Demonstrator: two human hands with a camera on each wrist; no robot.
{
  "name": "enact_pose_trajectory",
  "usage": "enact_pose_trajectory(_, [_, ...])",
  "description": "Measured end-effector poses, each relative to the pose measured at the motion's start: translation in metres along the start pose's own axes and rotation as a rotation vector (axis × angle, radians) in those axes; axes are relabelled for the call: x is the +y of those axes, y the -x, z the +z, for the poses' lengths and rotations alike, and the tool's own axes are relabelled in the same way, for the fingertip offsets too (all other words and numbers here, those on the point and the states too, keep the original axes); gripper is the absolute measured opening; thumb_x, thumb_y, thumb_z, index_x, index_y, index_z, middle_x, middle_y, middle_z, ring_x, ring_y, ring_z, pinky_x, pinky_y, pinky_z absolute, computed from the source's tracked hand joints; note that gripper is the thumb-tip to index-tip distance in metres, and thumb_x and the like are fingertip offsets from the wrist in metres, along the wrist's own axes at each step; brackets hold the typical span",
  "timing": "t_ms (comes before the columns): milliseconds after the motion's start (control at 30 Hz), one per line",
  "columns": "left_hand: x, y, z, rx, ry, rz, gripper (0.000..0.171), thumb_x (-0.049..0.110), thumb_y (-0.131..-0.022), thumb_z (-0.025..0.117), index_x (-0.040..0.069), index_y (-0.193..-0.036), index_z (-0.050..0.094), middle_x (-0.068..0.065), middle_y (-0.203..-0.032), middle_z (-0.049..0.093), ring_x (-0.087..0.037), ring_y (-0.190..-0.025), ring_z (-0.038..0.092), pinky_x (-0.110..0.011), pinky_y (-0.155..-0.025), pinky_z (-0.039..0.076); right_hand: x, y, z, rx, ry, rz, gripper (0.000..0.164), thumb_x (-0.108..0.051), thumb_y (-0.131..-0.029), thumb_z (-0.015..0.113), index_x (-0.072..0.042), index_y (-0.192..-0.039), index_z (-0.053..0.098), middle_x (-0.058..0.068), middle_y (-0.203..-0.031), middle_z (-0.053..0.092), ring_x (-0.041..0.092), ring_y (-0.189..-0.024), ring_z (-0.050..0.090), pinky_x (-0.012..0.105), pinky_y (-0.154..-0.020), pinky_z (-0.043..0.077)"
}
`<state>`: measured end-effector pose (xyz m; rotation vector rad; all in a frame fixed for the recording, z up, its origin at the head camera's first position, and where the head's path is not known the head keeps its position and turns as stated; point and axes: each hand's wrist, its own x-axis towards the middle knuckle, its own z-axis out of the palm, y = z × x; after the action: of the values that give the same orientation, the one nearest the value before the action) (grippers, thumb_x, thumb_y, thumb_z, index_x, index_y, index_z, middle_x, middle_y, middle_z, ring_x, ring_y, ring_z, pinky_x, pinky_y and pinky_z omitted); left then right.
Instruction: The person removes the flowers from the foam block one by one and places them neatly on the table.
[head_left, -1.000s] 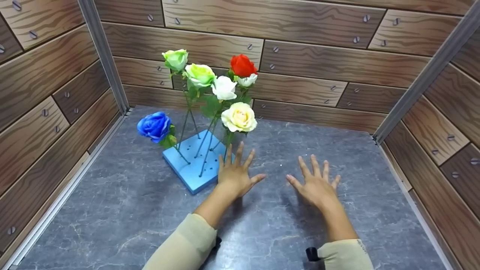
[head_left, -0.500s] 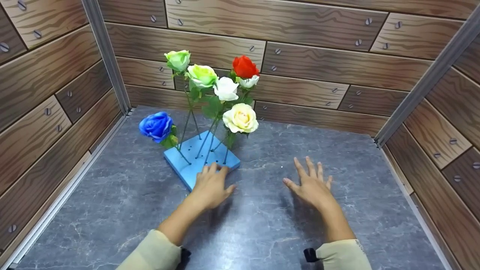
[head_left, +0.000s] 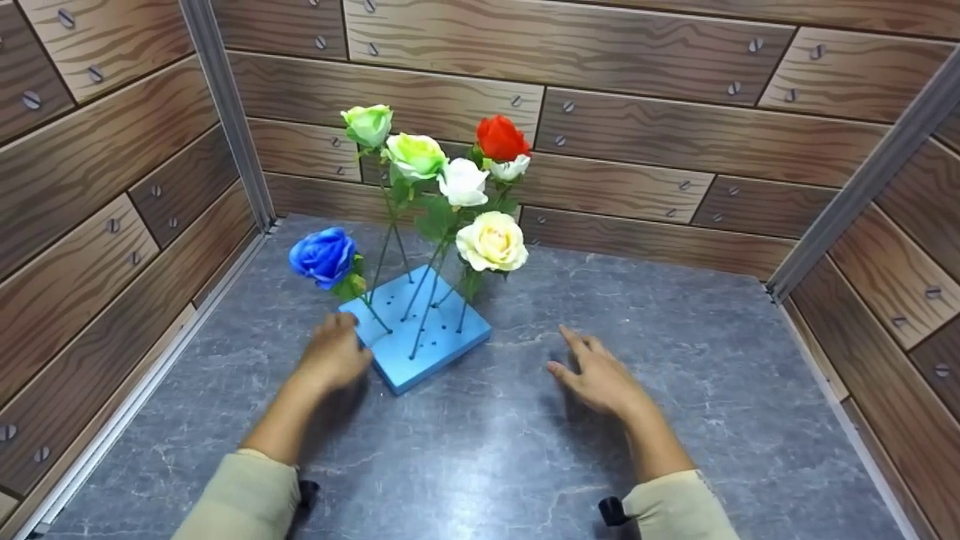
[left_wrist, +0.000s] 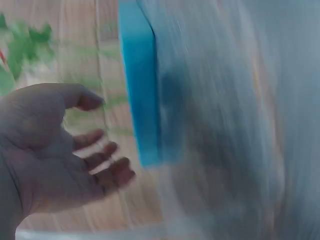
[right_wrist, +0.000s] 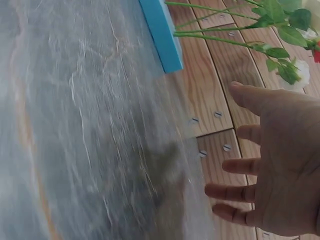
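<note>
A blue square block with small holes lies on the table, and several artificial roses stand in it on thin stems. A blue rose leans out to the left, and a cream rose leans right. Behind are a white rose, a red rose and light green roses, one of them a yellow-green rose. My left hand is at the block's left edge, fingers loosely bent and holding nothing; the left wrist view is blurred. Right of the block hovers my right hand, fingers extended, holding nothing.
The grey marbled table spreads in front of and beside the block. Wood-patterned walls enclose it at the back and both sides, with metal posts in the corners.
My left hand has moved left, from the block's right side across its front to its left edge. My right hand has shifted slightly left, its fingers less spread. The head view has shifted slightly.
</note>
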<state>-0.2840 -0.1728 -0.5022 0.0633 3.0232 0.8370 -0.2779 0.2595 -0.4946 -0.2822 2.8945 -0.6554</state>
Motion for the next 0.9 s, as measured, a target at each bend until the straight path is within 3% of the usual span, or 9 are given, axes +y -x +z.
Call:
enact_pose_trajectory(167, [-0.037, -0.025, -0.007, 0.015, 0.221, 0.019, 0.07, 0.017, -0.098, 0.071, -0.01, -0.156, 0.041, -0.041, -0.16, 0.039, -0.061, -0.146, 0.045, -0.069, -0.123, 0.04, -0.013, -0.015, 0.012, 0.065, -0.088, -0.05, 0.075, -0.05, -0.11, 0.059, -0.014, -0.171, 0.034, 0.028, -0.164, 0.048, 0.052, -0.149, 0.05, 0.07, -0.123, 0.039])
enact_pose_trajectory(333, [-0.053, -0.044, -0.006, -0.031, 0.331, -0.018, 0.082, 0.026, -0.101, 0.076, -0.011, -0.161, 0.033, -0.039, -0.165, 0.037, -0.057, -0.154, 0.039, -0.067, -0.128, 0.035, -0.032, -0.036, 0.024, 0.161, -0.267, -0.099, 0.056, -0.025, -0.108, 0.066, -0.001, -0.157, 0.054, 0.026, -0.143, 0.067, 0.044, -0.128, 0.068, 0.061, -0.114, 0.052])
enact_pose_trajectory(467, [-0.058, -0.055, 0.0, -0.028, 0.413, -0.05, 0.086, 0.025, -0.098, 0.081, -0.01, -0.16, 0.033, -0.038, -0.164, 0.041, -0.054, -0.154, 0.04, -0.064, -0.13, 0.034, -0.048, -0.053, 0.031, 0.179, -0.392, -0.118, 0.047, -0.018, -0.107, 0.067, 0.001, -0.15, 0.061, 0.025, -0.136, 0.071, 0.041, -0.122, 0.071, 0.056, -0.108, 0.057])
enact_pose_trajectory(567, [-0.058, -0.059, 0.003, -0.025, 0.438, -0.067, 0.087, 0.023, -0.097, 0.083, -0.01, -0.16, 0.033, -0.037, -0.165, 0.039, -0.052, -0.157, 0.037, -0.062, -0.132, 0.031, -0.058, -0.064, 0.038, 0.181, -0.427, -0.134, 0.045, -0.016, -0.105, 0.068, 0.003, -0.146, 0.064, 0.024, -0.134, 0.072, 0.04, -0.121, 0.072, 0.055, -0.106, 0.058])
enact_pose_trajectory(767, [-0.053, -0.067, 0.006, -0.039, 0.457, -0.104, 0.098, 0.024, -0.094, 0.087, -0.006, -0.166, 0.027, -0.035, -0.173, 0.027, -0.051, -0.164, 0.025, -0.061, -0.136, 0.022, -0.067, -0.082, 0.056, 0.183, -0.49, -0.158, 0.045, -0.011, -0.103, 0.068, 0.01, -0.142, 0.064, 0.028, -0.132, 0.072, 0.042, -0.119, 0.073, 0.054, -0.104, 0.059])
enact_pose_trajectory(900, [-0.055, -0.068, 0.007, -0.095, 0.502, -0.11, 0.105, 0.024, -0.093, 0.087, -0.002, -0.171, 0.021, -0.032, -0.177, 0.018, -0.05, -0.166, 0.018, -0.062, -0.137, 0.017, -0.071, -0.088, 0.064, 0.174, -0.556, -0.138, 0.048, -0.01, -0.103, 0.068, 0.012, -0.145, 0.06, 0.03, -0.137, 0.07, 0.044, -0.12, 0.073, 0.053, -0.101, 0.061])
